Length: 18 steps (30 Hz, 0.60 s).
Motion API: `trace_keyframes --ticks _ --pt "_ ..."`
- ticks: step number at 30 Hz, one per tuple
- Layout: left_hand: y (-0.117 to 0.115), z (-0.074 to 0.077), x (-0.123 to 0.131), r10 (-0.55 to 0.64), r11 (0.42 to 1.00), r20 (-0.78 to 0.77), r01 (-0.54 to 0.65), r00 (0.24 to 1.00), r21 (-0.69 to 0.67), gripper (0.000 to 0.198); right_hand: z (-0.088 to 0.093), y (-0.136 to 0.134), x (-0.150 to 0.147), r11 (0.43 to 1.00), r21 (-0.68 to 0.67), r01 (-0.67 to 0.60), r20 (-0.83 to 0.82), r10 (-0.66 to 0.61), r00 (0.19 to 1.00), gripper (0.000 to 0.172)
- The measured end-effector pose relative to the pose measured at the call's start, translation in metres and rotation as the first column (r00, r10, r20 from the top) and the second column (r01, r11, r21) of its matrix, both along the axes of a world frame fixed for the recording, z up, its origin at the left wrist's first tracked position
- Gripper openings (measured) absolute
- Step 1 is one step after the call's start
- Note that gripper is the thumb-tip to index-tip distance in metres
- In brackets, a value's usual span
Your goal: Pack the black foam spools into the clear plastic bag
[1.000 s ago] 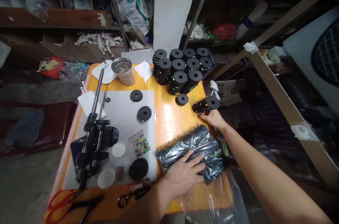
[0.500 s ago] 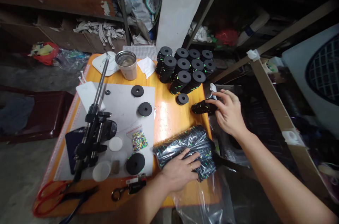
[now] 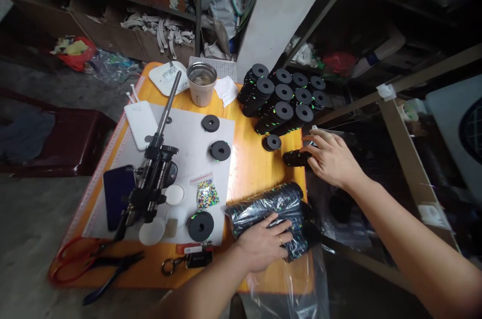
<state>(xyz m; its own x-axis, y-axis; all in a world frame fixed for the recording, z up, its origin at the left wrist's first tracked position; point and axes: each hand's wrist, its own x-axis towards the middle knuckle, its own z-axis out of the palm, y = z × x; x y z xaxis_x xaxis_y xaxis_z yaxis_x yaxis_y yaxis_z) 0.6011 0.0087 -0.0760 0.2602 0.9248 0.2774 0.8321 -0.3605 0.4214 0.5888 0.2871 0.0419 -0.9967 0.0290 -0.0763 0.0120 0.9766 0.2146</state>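
My left hand [image 3: 266,241] lies flat, fingers spread, on a clear-plastic-wrapped pack of black foam spools [image 3: 271,203] at the table's front right. My right hand [image 3: 333,158] is at the right table edge, its thumb and fingers curled round the near end of a short row of black foam spools [image 3: 294,158] lying on its side. The far end of that row shows; the gripped end is partly hidden by the fingers. Just left of it stands a small pile of black foam spools [image 3: 271,142]. Behind are several taller stacks of black foam spools [image 3: 283,110], flecked with green.
On the left stand a clamp-like metal rod tool [image 3: 154,158], a phone [image 3: 118,196], red-handled scissors [image 3: 73,261] and pliers [image 3: 116,271]. A bag of coloured beads [image 3: 207,194] and loose spools [image 3: 201,226] lie mid-table. A metal cup [image 3: 202,85] stands behind. A wooden frame [image 3: 406,148] rises at right.
The view has turned slightly, shifting the table scene rightward. My left hand stays on the wrapped pack. My right hand remains at the row; a dark round shape now shows below it, off the table.
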Motion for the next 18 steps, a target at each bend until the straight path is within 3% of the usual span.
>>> trace_keyframes --ticks 18 --pt "-0.001 -0.001 0.0 0.004 1.0 0.004 -0.004 1.0 0.0 0.018 -0.013 -0.006 -0.009 0.991 0.079 -0.11 0.123 0.1 0.987 0.032"
